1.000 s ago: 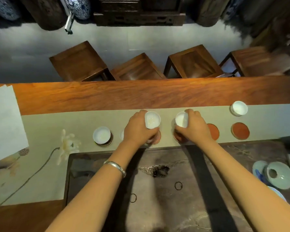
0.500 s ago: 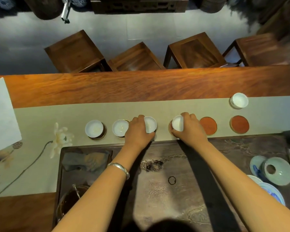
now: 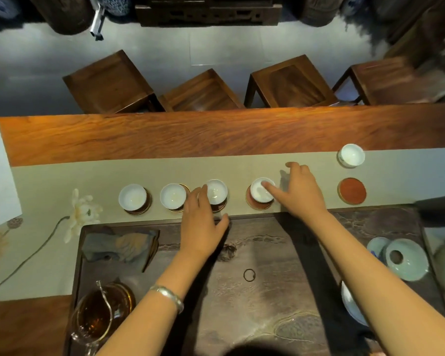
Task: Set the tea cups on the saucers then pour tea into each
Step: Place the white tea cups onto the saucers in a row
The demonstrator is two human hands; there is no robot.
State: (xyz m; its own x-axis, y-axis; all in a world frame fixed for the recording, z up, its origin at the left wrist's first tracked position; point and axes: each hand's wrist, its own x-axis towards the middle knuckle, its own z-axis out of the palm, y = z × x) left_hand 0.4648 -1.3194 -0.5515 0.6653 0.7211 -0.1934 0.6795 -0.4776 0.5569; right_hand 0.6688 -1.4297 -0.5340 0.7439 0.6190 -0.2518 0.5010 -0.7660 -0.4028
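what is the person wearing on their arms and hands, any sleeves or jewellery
Both forearms are bare, with no sleeves in view. The left wrist carries a silver bangle, a plain, smooth metal band. The left hand and right hand wear no gloves, and no rings or watch show.

**Room: wood furniture, grey floor**

Long reddish wooden tabletop [image 3: 216, 134], warm light along its far edge. Beyond it, four dark wooden stools [image 3: 290, 83] in a row on a grey floor [image 3: 216, 47]. Dark carved cabinet [image 3: 208, 11] at the far wall, blue-and-white ceramic jar [image 3: 116, 3] beside it.
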